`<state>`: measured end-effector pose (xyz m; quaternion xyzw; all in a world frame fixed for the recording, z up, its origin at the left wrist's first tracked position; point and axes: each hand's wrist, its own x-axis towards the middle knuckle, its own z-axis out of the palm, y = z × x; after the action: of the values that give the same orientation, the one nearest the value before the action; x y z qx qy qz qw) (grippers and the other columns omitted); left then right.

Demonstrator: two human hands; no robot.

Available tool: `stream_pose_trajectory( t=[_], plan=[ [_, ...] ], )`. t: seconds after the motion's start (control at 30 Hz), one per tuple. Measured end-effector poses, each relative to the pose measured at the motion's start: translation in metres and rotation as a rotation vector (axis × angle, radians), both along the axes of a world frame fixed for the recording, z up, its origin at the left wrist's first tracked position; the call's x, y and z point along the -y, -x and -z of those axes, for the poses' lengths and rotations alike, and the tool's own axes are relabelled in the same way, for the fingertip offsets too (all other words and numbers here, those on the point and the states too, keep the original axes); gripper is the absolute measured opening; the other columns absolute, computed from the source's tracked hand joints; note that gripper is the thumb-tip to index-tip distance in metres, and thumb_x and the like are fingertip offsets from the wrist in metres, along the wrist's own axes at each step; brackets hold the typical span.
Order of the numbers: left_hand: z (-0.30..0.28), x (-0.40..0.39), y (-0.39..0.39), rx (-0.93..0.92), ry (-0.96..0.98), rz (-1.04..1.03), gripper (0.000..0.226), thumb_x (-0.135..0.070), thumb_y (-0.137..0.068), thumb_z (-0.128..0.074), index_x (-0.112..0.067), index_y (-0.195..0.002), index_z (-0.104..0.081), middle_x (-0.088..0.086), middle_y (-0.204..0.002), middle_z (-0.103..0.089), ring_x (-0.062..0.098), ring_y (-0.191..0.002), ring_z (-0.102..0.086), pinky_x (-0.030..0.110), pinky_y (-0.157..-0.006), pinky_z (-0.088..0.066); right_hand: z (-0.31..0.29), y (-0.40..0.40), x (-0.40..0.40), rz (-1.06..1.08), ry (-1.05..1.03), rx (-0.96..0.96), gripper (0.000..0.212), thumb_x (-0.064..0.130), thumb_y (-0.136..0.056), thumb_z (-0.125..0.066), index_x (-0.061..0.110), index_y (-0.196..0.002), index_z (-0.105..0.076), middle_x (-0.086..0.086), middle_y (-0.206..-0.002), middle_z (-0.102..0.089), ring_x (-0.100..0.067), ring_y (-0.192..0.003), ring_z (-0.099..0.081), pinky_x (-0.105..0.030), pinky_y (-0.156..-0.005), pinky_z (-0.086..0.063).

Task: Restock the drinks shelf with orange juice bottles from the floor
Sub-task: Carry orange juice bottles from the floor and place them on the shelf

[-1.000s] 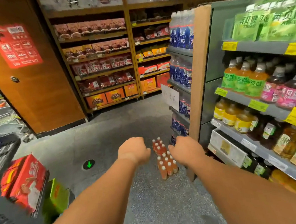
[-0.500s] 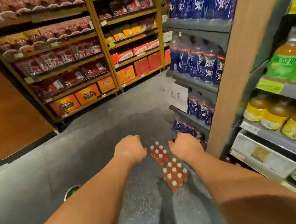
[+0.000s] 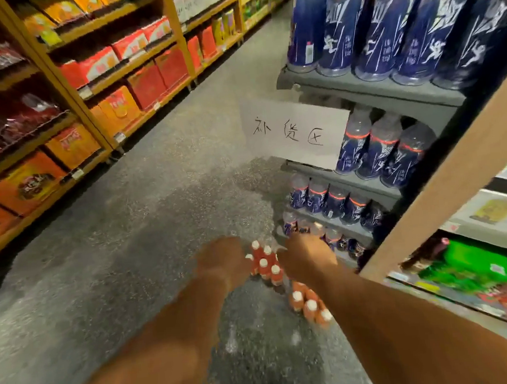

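Speckled shop floor (image 3: 131, 260): both hands, left hand (image 3: 221, 261) and right hand (image 3: 308, 258), flank the far orange juice bottles (image 3: 265, 266), grip unreadable from behind; close low around bodies, not caps.

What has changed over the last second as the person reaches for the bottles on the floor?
Both hands, left hand and right hand, have closed in on the far bottles, one each side. No grip is visible yet. The bottles stay standing on the floor.
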<state>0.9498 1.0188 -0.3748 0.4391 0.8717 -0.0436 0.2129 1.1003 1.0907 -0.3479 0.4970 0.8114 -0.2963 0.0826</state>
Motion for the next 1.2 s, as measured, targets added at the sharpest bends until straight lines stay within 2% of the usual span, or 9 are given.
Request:
stream_pose_trajectory(
  t=[0.13, 0.23, 0.4, 0.5, 0.6, 0.7, 0.87, 1.07, 1.2],
  plan=[
    [0.073, -0.018, 0.057, 0.008, -0.017, 0.167, 0.026, -0.035, -0.081, -0.058, -0.024, -0.102, -0.069, 0.001, -0.105, -0.068, 0.023, -0.095, -0.066, 0.034, -0.082, -0.054, 0.080, 0.060, 0.003, 0.115, 0.064, 0.089, 0.029, 0.032, -0.090, -0.050, 0.015, -0.110, -0.063, -0.007, -0.108, -0.068, -0.026, -0.097, -0.065, -0.037, -0.085, -0.054],
    [0.148, -0.038, 0.078, 0.030, 0.011, 0.242, 0.027, -0.026, -0.093, -0.050, -0.017, -0.114, -0.066, 0.007, -0.117, -0.065, 0.027, -0.108, -0.062, 0.034, -0.088, -0.048, 0.155, 0.092, -0.005, 0.188, 0.097, 0.077, 0.025, 0.034, -0.092, -0.049, 0.018, -0.105, -0.062, -0.008, -0.110, -0.067, -0.028, -0.102, -0.063, -0.035, -0.084, -0.050],
    [0.328, -0.084, 0.101, 0.152, -0.024, 0.223, 0.031, -0.045, -0.087, -0.048, -0.025, -0.104, -0.065, -0.001, -0.106, -0.068, 0.024, -0.093, -0.066, 0.038, -0.082, -0.054, 0.316, 0.124, -0.033, 0.183, 0.035, 0.119, 0.040, 0.043, -0.095, -0.044, 0.014, -0.118, -0.058, -0.013, -0.121, -0.061, -0.031, -0.109, -0.059, -0.038, -0.092, -0.049],
    [0.428, -0.110, 0.108, 0.129, -0.037, 0.258, 0.035, -0.045, -0.092, -0.044, -0.029, -0.121, -0.057, 0.003, -0.122, -0.061, 0.027, -0.105, -0.062, 0.043, -0.091, -0.051, 0.415, 0.138, -0.053, 0.136, 0.049, 0.147, 0.043, 0.036, -0.096, -0.044, 0.015, -0.132, -0.050, -0.013, -0.129, -0.055, -0.032, -0.116, -0.055, -0.037, -0.096, -0.044],
    [0.507, -0.131, 0.114, 0.186, -0.018, 0.216, 0.050, -0.047, -0.095, -0.039, -0.027, -0.141, -0.040, 0.008, -0.143, -0.045, 0.033, -0.124, -0.051, 0.047, -0.104, -0.042, 0.505, 0.147, -0.071, 0.132, 0.057, 0.165, 0.040, 0.033, -0.088, -0.056, 0.017, -0.124, -0.056, -0.011, -0.121, -0.062, -0.029, -0.107, -0.061, -0.034, -0.087, -0.046],
    [0.567, -0.142, 0.113, 0.210, -0.023, 0.268, 0.040, -0.034, -0.099, -0.039, -0.025, -0.137, -0.043, 0.007, -0.139, -0.046, 0.028, -0.113, -0.054, 0.041, -0.098, -0.044, 0.579, 0.152, -0.085, 0.197, 0.047, 0.155, 0.058, 0.032, -0.084, -0.056, 0.013, -0.137, -0.041, -0.015, -0.132, -0.050, -0.032, -0.111, -0.058, -0.039, -0.092, -0.049],
    [0.617, -0.163, 0.112, 0.123, -0.029, 0.326, 0.039, -0.029, -0.100, -0.032, -0.023, -0.137, -0.041, 0.010, -0.135, -0.043, 0.030, -0.115, -0.052, 0.043, -0.101, -0.043, 0.647, 0.159, -0.106, 0.218, 0.014, 0.135, 0.071, 0.027, -0.087, -0.054, 0.012, -0.149, -0.022, -0.019, -0.148, -0.032, -0.033, -0.118, -0.055, -0.041, -0.095, -0.046],
    [0.620, -0.163, 0.114, 0.107, -0.060, 0.326, 0.029, -0.015, -0.098, -0.042, -0.016, -0.126, -0.051, 0.011, -0.127, -0.051, 0.029, -0.109, -0.057, 0.039, -0.094, -0.047, 0.659, 0.163, -0.115, 0.197, -0.012, 0.091, 0.028, 0.017, -0.092, -0.051, 0.013, -0.120, -0.051, -0.011, -0.115, -0.063, -0.029, -0.104, -0.064, -0.035, -0.083, -0.048],
    [0.576, -0.151, 0.115, 0.081, -0.079, 0.318, 0.025, -0.017, -0.094, -0.054, -0.018, -0.118, -0.056, 0.007, -0.117, -0.061, 0.026, -0.102, -0.062, 0.037, -0.089, -0.050, 0.610, 0.157, -0.112, 0.238, -0.054, 0.047, 0.022, 0.015, -0.090, -0.051, 0.014, -0.112, -0.055, -0.008, -0.108, -0.064, -0.028, -0.099, -0.065, -0.032, -0.077, -0.048]
  ],
)
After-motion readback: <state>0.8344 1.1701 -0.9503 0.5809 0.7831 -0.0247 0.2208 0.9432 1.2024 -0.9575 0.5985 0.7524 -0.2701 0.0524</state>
